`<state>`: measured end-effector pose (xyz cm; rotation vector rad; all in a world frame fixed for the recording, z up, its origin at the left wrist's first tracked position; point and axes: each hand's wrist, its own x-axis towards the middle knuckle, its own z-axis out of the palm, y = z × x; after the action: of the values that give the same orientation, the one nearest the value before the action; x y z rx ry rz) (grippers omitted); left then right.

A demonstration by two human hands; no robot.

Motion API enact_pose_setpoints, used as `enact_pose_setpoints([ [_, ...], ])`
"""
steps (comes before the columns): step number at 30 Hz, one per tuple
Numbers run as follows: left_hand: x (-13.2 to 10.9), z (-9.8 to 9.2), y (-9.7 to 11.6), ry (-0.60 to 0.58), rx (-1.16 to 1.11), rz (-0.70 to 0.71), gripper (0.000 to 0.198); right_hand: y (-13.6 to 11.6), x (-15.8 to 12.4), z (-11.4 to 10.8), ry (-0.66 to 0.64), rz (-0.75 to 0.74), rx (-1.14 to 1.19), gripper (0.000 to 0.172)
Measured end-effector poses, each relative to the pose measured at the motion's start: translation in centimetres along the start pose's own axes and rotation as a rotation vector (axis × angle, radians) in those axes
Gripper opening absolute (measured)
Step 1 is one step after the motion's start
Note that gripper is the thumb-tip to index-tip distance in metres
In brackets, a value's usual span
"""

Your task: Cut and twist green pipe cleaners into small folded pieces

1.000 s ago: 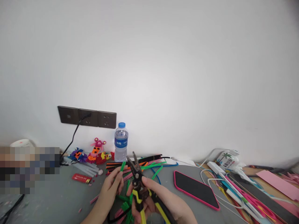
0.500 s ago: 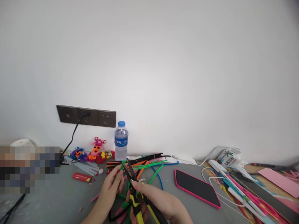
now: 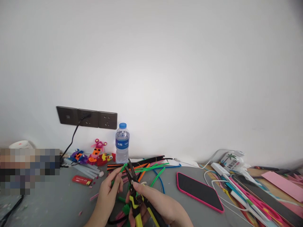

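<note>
Between the thumb and fingers of my left hand is a short green pipe cleaner, its tip poking up. My right hand is wrapped round long-nose pliers with yellow and black handles. The plier jaws point up and away, slightly apart, right beside the green tip; whether they touch it I cannot tell. Below my hands lie a green fuzzy piece and a black loop, partly hidden. Behind them a pile of coloured pipe cleaners spreads over the grey table.
A water bottle stands by the wall, next to small fuzzy figures. Left lie a red lighter and glue sticks. A pink-cased phone lies to the right, with cables, scissors and pink paper beyond.
My left hand has shifted slightly left, and the green pipe cleaner tip now leans more to the right. The pliers stay almost in place in my right hand.
</note>
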<state>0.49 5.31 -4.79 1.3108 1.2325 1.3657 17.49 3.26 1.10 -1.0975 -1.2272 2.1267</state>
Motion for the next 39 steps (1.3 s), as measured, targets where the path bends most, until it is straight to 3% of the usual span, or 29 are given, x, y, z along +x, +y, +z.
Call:
enact_pose_setpoints([
  [8, 0.0, 0.0, -0.1, -0.02, 0.037, 0.038, 0.055, 0.0, 0.3, 0.3, 0.001, -0.022, 0.019, 0.068],
  [16, 0.1, -0.1, 0.3, -0.023, 0.046, 0.036, 0.053, 0.1, 0.9, 0.6, 0.057, -0.057, 0.005, 0.061],
  [22, -0.1, -0.1, 0.4, 0.007, 0.065, 0.062, 0.049, 0.0, 0.5, 0.5, -0.056, -0.059, 0.044, 0.067],
  [30, -0.1, -0.1, 0.1, -0.013, 0.133, 0.099, 0.037, 0.2, 1.3, 0.8, -0.078, -0.085, 0.092, 0.065],
  [39, -0.2, -0.3, -0.4, -0.026, 0.193, 0.134, 0.038, 0.0, 1.2, 1.0, 0.034, -0.119, 0.043, 0.055],
])
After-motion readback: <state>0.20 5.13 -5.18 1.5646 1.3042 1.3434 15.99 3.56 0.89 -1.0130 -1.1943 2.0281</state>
